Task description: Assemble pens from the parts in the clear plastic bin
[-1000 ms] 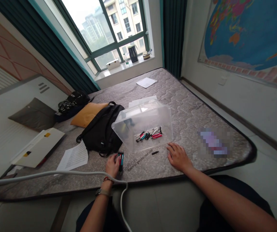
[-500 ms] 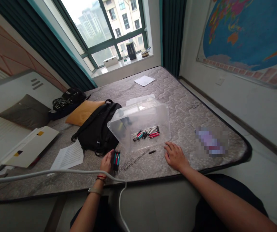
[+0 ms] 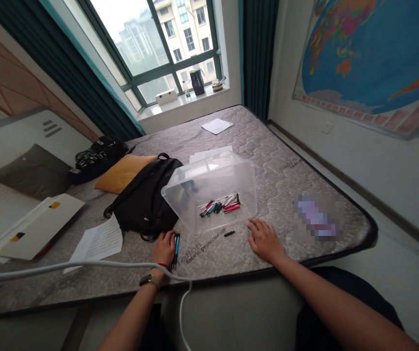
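My left hand (image 3: 164, 249) lies palm down on the mattress, fingers stretched forward beside and partly over a row of pens (image 3: 177, 247), hiding some of them. Between my hands is a small black pen cap or short pen piece (image 3: 229, 234). My right hand (image 3: 266, 240) rests on the mattress with its fingers apart and holds nothing. Close to its fingertips is the front right corner of a clear plastic box (image 3: 244, 187), tipped on its side with its opening towards me. Several loose pens and pen parts (image 3: 220, 204) lie inside the box in a pile.
A black backpack (image 3: 147, 200) leans against the box's left side. Printed paper (image 3: 97, 241) and a white case (image 3: 37, 226) lie farther left on the mattress (image 3: 278, 190). A white cable (image 3: 121, 263) crosses in front of my left wrist. A blurred purple item (image 3: 315, 217) lies right.
My left hand has turned from its side to palm down and shifted slightly right, covering part of the pen row. My right hand stays in place. The view has tilted slightly.
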